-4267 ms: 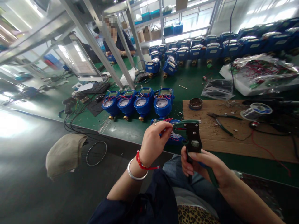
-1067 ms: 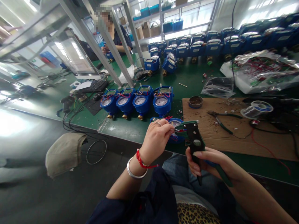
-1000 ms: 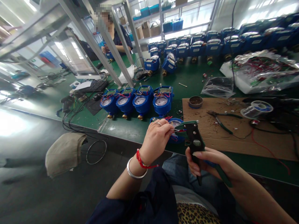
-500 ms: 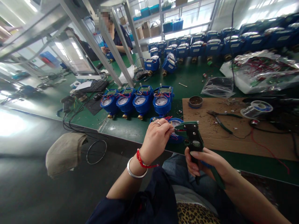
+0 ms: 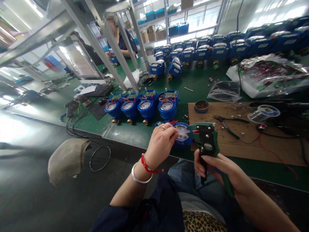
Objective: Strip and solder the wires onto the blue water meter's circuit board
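Here, gripped upright in right hand: wire stripper, head leftward over table near edge; left hand pinching wire.

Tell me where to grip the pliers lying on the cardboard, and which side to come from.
Take the pliers by their two green handles, which trail toward the right and the near edge of the cardboard sheet. Come from above on that near right side: they lie flat, the handles are the long slim part, and a red wire runs close by. The metal tip points left, toward the round tin.
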Available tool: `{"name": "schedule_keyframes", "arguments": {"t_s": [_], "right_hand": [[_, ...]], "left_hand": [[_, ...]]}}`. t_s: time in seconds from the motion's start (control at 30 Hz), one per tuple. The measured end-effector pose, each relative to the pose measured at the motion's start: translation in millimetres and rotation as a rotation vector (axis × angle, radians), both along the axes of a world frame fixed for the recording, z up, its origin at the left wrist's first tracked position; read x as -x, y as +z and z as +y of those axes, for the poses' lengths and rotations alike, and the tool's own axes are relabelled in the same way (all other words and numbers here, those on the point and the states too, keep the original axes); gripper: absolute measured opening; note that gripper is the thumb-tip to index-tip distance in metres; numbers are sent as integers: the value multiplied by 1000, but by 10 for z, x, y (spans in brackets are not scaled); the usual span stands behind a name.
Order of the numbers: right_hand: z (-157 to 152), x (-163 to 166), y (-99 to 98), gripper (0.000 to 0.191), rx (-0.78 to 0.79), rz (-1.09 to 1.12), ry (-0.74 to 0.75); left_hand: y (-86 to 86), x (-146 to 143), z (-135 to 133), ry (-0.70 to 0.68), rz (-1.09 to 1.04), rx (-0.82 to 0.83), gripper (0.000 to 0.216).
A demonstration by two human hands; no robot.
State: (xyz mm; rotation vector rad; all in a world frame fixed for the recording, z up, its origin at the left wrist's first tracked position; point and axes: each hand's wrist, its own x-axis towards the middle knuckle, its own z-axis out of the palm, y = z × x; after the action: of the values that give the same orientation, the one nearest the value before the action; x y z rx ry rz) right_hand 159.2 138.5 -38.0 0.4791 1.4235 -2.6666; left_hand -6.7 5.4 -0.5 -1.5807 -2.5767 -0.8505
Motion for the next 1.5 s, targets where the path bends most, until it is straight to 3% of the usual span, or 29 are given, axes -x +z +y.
{"name": "schedule_keyframes", "arguments": {"t_s": [0.13, 0.33, 0.43, 0.83, 1.07, 1.17, 1.3, 1.4, 1.5], "right_hand": [[283, -89, -20, 31, -278, -41, -170], [689, -33, -203, 47, -1082, -387, -214], [713, 17, -257, 49, -1314, -436, -198], [699, 61, -180, 55, -1393, -460, -162], [833, 94, -551, 52, -1703, -486, -218], [846, 135, -639, 55, -1793, -470, -307], [617, 263, -395, 37, -1712, -90, -527], [328, 409, -88, 19, -1521, 176, -491], [121, 563, 85, 13, -1446, 302, -426]], "left_hand": [[1, 8, -14, -7, -7, -9, 16], [7, 0, -12, -2, -17, -14, 17], [7, -9, -13, 0, -19, -21, 16], [7, -26, -6, 12, -29, -37, 15], [-8, -34, -8, 16, -6, -30, 14], [-9, -34, -2, 23, -5, -19, 14], [-11, -41, 17, 47, -12, -25, 13], [-10, -44, 24, 54, -11, -23, 13], [-10, -40, 16, 46, -8, -13, 13]]}}
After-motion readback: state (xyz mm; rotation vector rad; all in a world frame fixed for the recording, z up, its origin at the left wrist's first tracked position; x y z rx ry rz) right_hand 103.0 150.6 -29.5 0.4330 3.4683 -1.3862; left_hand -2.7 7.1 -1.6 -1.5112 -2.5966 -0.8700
